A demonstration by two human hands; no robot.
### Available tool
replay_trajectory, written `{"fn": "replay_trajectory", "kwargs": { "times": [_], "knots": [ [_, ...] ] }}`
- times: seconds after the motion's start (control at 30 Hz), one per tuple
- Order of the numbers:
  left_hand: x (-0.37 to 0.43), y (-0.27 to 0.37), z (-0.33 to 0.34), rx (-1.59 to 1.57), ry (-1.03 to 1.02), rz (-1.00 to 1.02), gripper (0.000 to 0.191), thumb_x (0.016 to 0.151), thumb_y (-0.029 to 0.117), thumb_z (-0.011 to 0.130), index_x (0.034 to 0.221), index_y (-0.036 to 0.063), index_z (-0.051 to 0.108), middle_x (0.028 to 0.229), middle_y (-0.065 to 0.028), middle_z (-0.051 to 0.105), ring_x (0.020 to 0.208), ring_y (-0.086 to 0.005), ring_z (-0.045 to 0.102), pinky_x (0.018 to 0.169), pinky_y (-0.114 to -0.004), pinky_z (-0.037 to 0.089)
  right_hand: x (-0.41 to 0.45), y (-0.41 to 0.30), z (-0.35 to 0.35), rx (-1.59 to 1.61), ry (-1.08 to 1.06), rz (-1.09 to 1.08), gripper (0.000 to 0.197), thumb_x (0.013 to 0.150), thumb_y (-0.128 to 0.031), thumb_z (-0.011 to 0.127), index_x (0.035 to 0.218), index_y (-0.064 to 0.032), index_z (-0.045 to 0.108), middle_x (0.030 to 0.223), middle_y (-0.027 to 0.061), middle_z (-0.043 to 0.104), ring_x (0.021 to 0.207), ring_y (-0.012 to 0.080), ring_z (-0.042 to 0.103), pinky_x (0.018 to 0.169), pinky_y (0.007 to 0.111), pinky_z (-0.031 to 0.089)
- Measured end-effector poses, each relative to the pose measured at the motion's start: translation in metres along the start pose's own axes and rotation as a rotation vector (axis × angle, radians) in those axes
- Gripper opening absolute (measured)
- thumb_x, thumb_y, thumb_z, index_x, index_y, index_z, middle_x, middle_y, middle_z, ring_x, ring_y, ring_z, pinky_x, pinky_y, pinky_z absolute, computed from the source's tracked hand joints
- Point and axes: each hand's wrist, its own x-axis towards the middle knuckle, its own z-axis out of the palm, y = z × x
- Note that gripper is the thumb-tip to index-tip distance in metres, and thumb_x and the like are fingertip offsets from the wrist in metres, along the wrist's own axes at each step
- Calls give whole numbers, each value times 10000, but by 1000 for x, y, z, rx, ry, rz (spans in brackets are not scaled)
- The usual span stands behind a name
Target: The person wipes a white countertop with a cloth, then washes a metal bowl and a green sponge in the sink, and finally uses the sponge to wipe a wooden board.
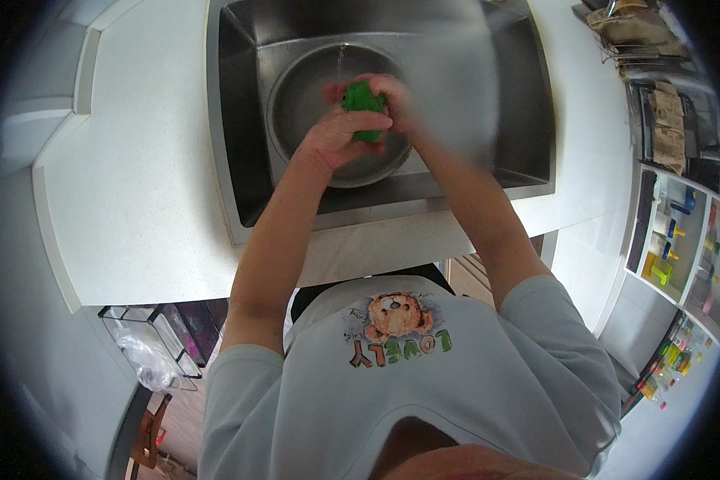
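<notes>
Over a stainless steel sink (246, 120), both my hands are closed around a bright green scouring pad or cloth (365, 99). My left hand (336, 133) grips it from the near left side, its thumb lying across the green surface. On the far right side my right hand (393, 99) presses against it, partly blurred. Whether something is wrapped inside the green piece I cannot tell. Below the hands, a round metal basin (288, 144) rests on the sink floor. A thin streak that looks like running water (341, 55) shows at the basin's far edge.
White countertop (138, 180) surrounds the sink. To the right stand shelves (672, 234) with several bottles, and more bottles (666, 366) lower down. A black wire rack (150, 342) with plastic bags is at the lower left. A hazy smear (456, 78) blurs the sink's right part.
</notes>
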Motion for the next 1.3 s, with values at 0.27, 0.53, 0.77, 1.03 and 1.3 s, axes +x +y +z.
{"fn": "replay_trajectory", "kwargs": {
  "times": [0.27,0.53,0.77,1.03,1.3],
  "knots": [
    [0,-8,10,-378,-322,-67,122,746,131,658,741,79,548,616,-47,523,500,-179,516,456,-288,415,1,-21,35,113,-212,-220,465,862,-286,556,1219,6,498,906,122,619,826,248,625,863,393,498],
    [14,-10,4,-112,-81,-83,123,764,99,623,717,97,510,587,8,472,472,-88,439,383,-252,293,17,-29,30,-191,186,-17,283,895,-214,569,1071,8,579,613,-26,484,566,98,489,620,274,490],
    [52,-37,-19,591,330,154,210,708,152,678,858,47,573,730,-52,547,595,-157,512,493,-290,373,40,18,10,-182,632,5,226,871,-146,572,1032,10,602,598,11,486,536,106,476,454,273,377],
    [38,-9,-6,630,150,5,222,723,201,680,827,18,611,701,-65,577,620,-188,559,568,-318,452,17,-17,16,-138,491,-135,277,856,-183,606,1079,-21,581,772,83,590,652,156,560,611,298,482],
    [1,-7,42,-410,-856,-36,224,731,187,717,722,101,510,516,34,417,398,-64,338,370,-224,235,-26,-86,75,-280,-216,-290,181,891,-134,525,1020,-14,569,587,14,479,519,104,487,566,277,471]
  ]
}}
